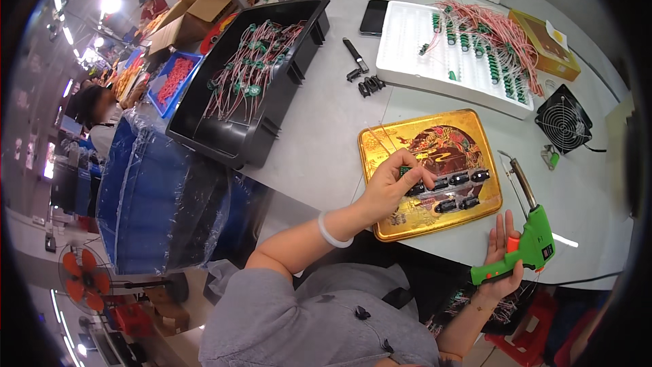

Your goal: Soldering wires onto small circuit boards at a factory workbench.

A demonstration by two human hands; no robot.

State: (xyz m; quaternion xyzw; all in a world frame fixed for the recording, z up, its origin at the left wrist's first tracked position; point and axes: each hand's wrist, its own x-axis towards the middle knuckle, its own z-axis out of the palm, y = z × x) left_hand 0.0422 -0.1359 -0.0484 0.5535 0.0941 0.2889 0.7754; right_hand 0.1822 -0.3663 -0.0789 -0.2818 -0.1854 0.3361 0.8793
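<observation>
My left hand point(390, 187) is closed in a pinch over the gold tin point(373, 221). A small green part point(405, 171) shows at its fingers, and thin pale wires point(386, 137) stick up beyond; the grip itself is partly hidden. Beneath and right of the fingertips, several black cylindrical parts point(460, 179) sit in two rows on the tin. My right hand point(499, 255) holds a green soldering gun point(541, 238) by its handle, fingers stretched along it near the orange trigger. The gun's metal tip point(504, 154) points up and away, just right of the tin.
A white foam tray point(407, 47) of green coils with pink wires lies at the back. Left of it are a black bin point(238, 153) of wired coils, a phone point(374, 18), a black pen point(355, 54) and loose black parts point(371, 85). A black fan point(564, 120) stands right.
</observation>
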